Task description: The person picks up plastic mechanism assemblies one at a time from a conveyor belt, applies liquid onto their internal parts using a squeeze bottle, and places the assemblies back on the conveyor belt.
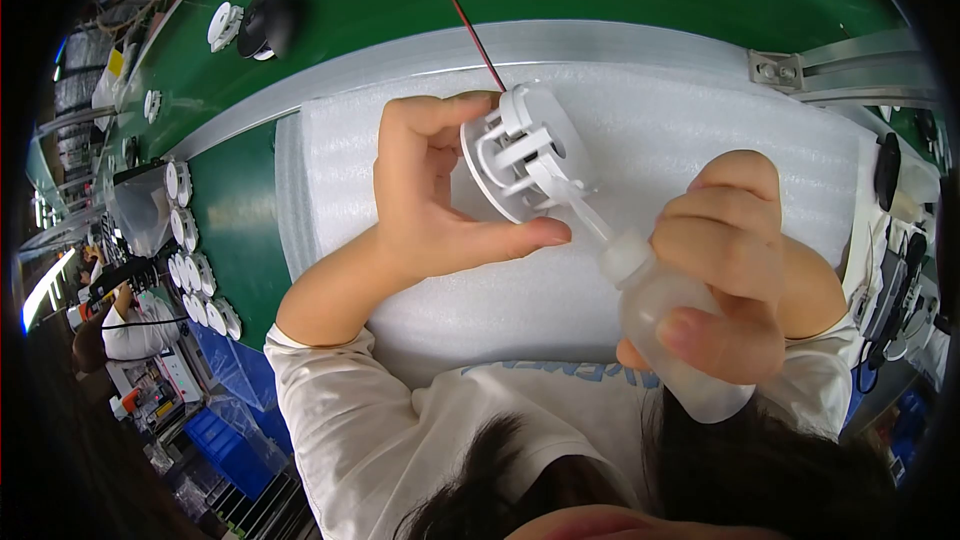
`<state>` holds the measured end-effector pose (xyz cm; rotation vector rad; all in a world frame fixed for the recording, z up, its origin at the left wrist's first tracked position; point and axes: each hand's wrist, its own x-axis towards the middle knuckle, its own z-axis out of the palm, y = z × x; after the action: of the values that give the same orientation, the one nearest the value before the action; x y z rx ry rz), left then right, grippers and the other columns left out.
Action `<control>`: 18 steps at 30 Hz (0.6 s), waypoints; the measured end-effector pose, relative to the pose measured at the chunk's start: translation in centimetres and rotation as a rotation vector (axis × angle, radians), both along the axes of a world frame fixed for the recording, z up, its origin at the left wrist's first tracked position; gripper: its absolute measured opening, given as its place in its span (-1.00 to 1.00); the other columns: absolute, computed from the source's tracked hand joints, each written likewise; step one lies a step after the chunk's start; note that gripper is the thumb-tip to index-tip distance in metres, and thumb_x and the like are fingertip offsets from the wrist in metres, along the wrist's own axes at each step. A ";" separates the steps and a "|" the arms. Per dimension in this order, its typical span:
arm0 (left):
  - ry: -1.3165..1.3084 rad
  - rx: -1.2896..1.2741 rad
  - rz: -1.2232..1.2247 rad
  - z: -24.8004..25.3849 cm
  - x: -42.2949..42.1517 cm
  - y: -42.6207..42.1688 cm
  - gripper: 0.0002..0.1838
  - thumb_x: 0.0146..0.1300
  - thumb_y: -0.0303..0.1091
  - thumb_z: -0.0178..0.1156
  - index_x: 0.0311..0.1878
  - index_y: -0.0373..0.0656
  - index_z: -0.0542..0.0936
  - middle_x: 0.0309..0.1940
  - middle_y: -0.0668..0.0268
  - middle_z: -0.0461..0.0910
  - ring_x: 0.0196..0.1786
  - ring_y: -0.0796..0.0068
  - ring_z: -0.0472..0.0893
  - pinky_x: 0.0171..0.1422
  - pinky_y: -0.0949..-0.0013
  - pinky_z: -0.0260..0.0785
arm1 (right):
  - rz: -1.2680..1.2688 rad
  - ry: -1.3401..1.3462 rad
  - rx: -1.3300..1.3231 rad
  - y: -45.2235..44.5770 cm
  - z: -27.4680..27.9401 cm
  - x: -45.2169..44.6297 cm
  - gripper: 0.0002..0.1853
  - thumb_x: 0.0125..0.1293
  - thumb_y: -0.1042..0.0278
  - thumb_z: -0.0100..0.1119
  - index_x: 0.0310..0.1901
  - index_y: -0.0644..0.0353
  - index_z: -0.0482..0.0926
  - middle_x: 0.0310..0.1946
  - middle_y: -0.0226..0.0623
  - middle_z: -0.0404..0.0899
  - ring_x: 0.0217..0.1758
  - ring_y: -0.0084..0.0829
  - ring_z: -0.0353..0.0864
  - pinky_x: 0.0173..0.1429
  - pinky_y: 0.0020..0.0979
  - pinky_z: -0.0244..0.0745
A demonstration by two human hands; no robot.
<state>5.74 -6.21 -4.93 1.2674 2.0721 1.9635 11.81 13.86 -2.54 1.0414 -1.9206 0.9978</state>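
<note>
Partly covered, blue lettering (590, 372) crosses the white shirt (345, 430); I can't read it whole. The right hand (725, 250) wraps closely around a translucent bottle (665, 315), contents uncertain, its nozzle (592, 218) at the white part (522, 148). Thumb and fingers spread across its rim, the left hand (420, 190) grips that part above the foam (345, 140). A blue bin (230, 450) sits lower left.

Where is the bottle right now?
The bottle is right of centre in the head view, in the right hand, nozzle at the left hand's white part.
</note>
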 end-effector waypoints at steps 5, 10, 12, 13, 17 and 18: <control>-0.349 0.055 -0.034 0.6 0.2 -0.1 -0.25 -0.28 -0.38 0.45 -0.06 -0.22 0.16 -0.15 0.13 0.40 -0.11 0.44 0.48 -0.05 0.39 0.36 | -0.009 0.032 -0.017 -0.2 -0.3 -0.2 -0.63 0.09 0.10 0.10 -0.16 -0.04 0.18 -0.48 -0.33 0.30 -0.59 -0.46 0.26 -0.41 -0.38 0.10; -0.744 0.212 -0.036 0.7 0.3 -0.4 -0.33 -0.17 -0.28 0.39 -0.06 -0.20 0.18 -0.18 0.21 0.40 -0.10 0.46 0.46 -0.04 0.40 0.35 | 0.007 0.022 -0.008 -0.2 -0.3 -0.2 -0.64 0.10 0.10 0.09 -0.15 -0.03 0.18 -0.49 -0.33 0.30 -0.61 -0.47 0.24 -0.41 -0.37 0.11; -0.751 0.200 -0.015 0.6 0.3 -0.5 -0.34 -0.16 -0.22 0.37 -0.07 -0.19 0.19 -0.18 0.21 0.40 -0.10 0.46 0.46 -0.04 0.38 0.35 | 0.007 0.011 -0.011 -0.3 -0.3 -0.2 -0.63 0.09 0.09 0.09 -0.15 -0.03 0.19 -0.50 -0.33 0.30 -0.61 -0.47 0.23 -0.41 -0.38 0.11; -0.760 0.187 0.008 0.6 0.2 -0.5 -0.35 -0.15 -0.16 0.36 -0.08 -0.18 0.21 -0.19 0.22 0.40 -0.10 0.46 0.46 -0.04 0.37 0.35 | 0.007 0.011 -0.010 -0.5 -0.4 -0.4 -0.63 0.09 0.09 0.09 -0.15 -0.03 0.19 -0.50 -0.33 0.30 -0.61 -0.47 0.23 -0.41 -0.38 0.11; -0.757 0.206 0.024 1.2 0.1 -0.2 -0.37 -0.13 -0.06 0.33 -0.11 -0.17 0.23 -0.19 0.23 0.41 -0.12 0.44 0.47 -0.02 0.33 0.35 | -0.028 0.117 -0.183 -1.2 -0.8 -0.9 -0.66 -0.06 0.21 0.20 -0.24 -0.04 0.31 -0.63 -0.44 0.36 -0.68 -0.56 0.21 -0.52 -0.50 0.03; -0.781 0.122 0.065 1.4 0.1 -0.2 -0.26 -0.22 0.11 0.31 -0.08 -0.15 0.22 -0.16 0.22 0.39 -0.09 0.39 0.47 0.00 0.30 0.36 | -0.025 0.121 -0.186 -1.2 -0.8 -1.0 -0.66 -0.05 0.20 0.20 -0.25 -0.04 0.31 -0.63 -0.45 0.35 -0.67 -0.56 0.21 -0.51 -0.50 0.03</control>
<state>5.84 -6.39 -3.51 0.3182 1.6181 2.1440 10.82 12.64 -3.39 0.9467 -1.7037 1.0534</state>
